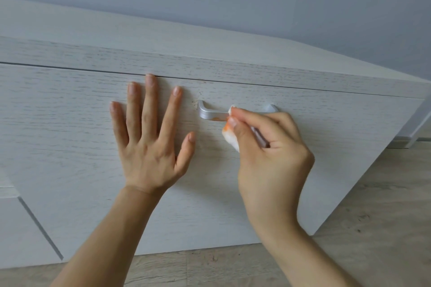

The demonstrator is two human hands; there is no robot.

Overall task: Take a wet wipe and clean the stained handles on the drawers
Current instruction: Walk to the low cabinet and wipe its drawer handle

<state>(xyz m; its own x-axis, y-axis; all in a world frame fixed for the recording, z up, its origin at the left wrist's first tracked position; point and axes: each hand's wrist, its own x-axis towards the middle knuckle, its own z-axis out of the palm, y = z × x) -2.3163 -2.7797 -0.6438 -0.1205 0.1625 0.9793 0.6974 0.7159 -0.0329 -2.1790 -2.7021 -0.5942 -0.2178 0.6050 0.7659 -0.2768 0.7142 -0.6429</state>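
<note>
Orange-stained and limp, the wet wipe [229,134] is bunching in the right hand [268,147], pinched by fingertips against the rigid metal handle [211,115], while the left hand [149,137] is lying flat and empty, bracing the drawer front [70,112].

Left hand [149,147] flat on drawer front [70,123], left of handle [211,114].

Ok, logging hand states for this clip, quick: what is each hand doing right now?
Left hand: open, flat on the drawer front, holding nothing.
Right hand: closed on the wet wipe, pressing it against the handle.
</note>
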